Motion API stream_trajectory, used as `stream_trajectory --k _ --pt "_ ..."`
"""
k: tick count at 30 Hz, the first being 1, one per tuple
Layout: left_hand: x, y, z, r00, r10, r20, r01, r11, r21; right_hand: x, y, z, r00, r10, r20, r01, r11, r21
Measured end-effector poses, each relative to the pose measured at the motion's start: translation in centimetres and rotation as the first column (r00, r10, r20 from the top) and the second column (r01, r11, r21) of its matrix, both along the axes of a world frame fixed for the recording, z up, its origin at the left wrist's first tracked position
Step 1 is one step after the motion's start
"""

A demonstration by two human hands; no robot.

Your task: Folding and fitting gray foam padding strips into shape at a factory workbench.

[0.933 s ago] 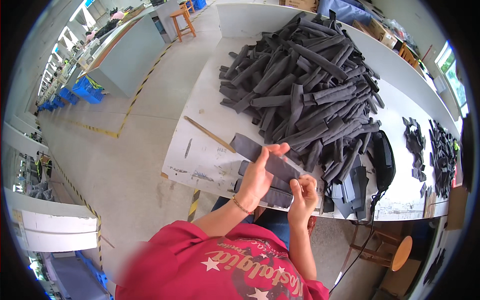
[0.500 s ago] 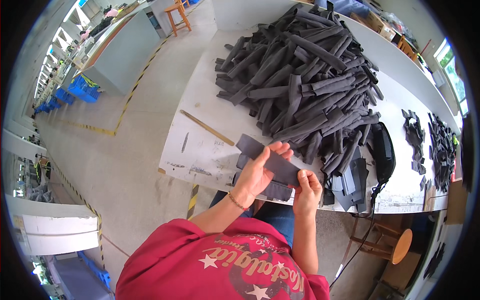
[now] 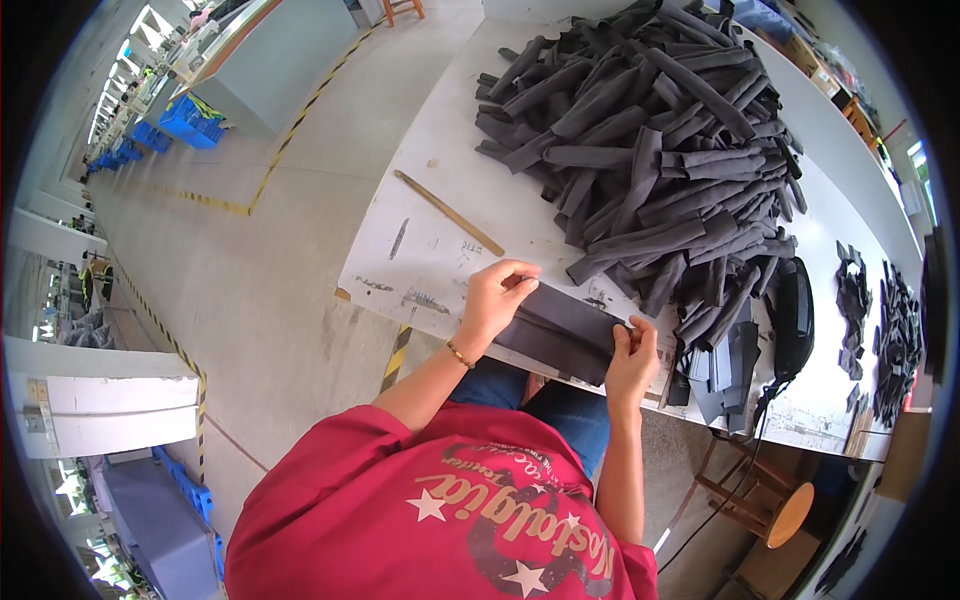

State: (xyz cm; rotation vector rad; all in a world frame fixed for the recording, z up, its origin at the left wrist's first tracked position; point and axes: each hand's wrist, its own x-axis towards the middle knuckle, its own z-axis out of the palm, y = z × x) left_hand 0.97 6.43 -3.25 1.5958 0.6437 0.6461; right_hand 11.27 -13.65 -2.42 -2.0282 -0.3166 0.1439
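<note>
A dark grey fabric strip is stretched flat between my two hands near the front edge of the white table. My left hand pinches its left end, fingers curled together. At the other end, my right hand holds the strip between thumb and fingers. Just under and in front of it lies more dark fabric; how many layers are there I cannot tell. Beyond my hands rises a large heap of dark grey fabric tubes or folded strips.
A wooden stick lies on the white table left of the heap. On the right are a black bag-like item, flat grey pieces and smaller dark piles. A wooden stool stands below the table's right side.
The strip, held up at a slant before, has come down close to the tabletop fabric. My left hand has shifted from its middle to its left end. The view has shifted too.
</note>
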Motion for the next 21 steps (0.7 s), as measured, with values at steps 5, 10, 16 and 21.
stream_trajectory --k 5,10,16,21 --pt "-0.5 1.1 -1.2 1.0 -0.026 -0.008 0.026 0.998 -0.06 -0.4 0.2 -0.7 0.978 0.059 0.202 -0.057 0.998 -0.014" --pt "-0.2 1.1 -0.5 0.998 -0.038 -0.05 0.038 0.999 -0.008 0.1 0.2 -0.5 0.962 0.131 0.238 -0.109 0.988 -0.106" --pt "-0.1 0.8 -0.2 0.993 0.011 -0.113 0.034 0.922 0.387 -0.1 -0.5 -0.3 0.92 0.214 0.329 -0.139 0.961 -0.239" --pt "2.2 -0.8 3.0 1.0 0.007 0.018 -0.016 0.843 0.537 2.9 -4.1 0.0 0.88 -0.196 0.433 0.275 0.953 -0.129"
